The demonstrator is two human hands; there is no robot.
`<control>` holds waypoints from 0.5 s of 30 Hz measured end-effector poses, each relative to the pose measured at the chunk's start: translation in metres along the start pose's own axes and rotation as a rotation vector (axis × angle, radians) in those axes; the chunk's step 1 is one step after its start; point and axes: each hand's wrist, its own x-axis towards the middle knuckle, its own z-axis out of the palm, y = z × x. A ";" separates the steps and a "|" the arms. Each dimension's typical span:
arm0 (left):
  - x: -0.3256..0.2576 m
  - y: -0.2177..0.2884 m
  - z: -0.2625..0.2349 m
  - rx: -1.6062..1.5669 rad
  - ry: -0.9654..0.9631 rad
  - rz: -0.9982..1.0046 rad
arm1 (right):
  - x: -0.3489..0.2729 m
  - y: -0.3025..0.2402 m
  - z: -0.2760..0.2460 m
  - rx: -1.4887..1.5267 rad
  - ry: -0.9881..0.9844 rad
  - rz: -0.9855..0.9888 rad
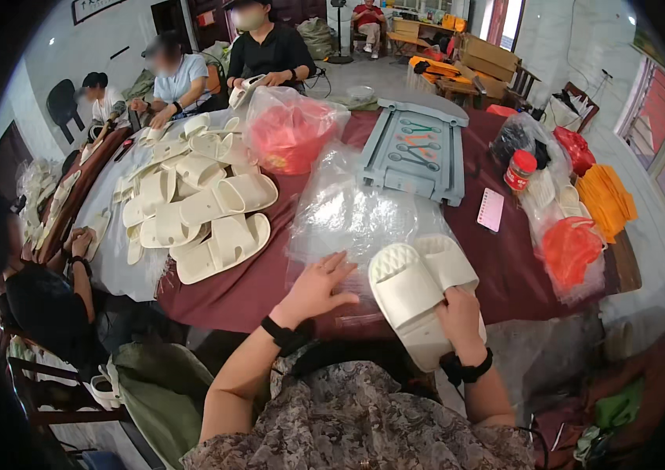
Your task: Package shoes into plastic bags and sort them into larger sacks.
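A pair of cream slippers is held together in my right hand, its fingers closed round the inner sides of the pair. The soles overlap near the table's front edge, toes pointing away from me. My left hand lies with fingers spread on the near part of a stack of clear plastic bags, holding nothing that I can see. To the left of that stack a large pile of cream slippers covers the table. Both wrists wear black bands.
A grey-blue plastic folding stool lies beyond the bags. Behind the slipper pile stands a red container in clear plastic. Rightward are a pink phone, a red-lidded jar and orange bags. Several people sit along the left and far sides.
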 end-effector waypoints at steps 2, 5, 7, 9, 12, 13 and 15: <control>-0.002 -0.009 -0.005 -0.096 -0.023 -0.043 | -0.005 0.010 0.003 -0.062 -0.024 0.020; -0.002 -0.017 -0.006 -0.097 0.003 -0.077 | -0.007 0.012 0.002 -0.076 -0.018 -0.051; 0.000 -0.019 -0.004 -0.003 0.005 -0.044 | -0.008 0.007 -0.002 -0.052 -0.072 -0.085; 0.003 -0.024 -0.001 0.093 0.008 -0.009 | -0.009 0.003 -0.005 -0.004 -0.106 -0.122; 0.007 -0.030 0.001 -0.079 -0.003 -0.084 | -0.015 0.000 -0.003 0.080 -0.159 -0.209; 0.008 -0.031 0.000 -0.115 0.007 -0.109 | -0.015 -0.003 -0.003 0.117 -0.180 -0.265; 0.011 -0.034 -0.001 -0.150 0.016 -0.133 | -0.017 -0.014 -0.006 0.152 -0.205 -0.295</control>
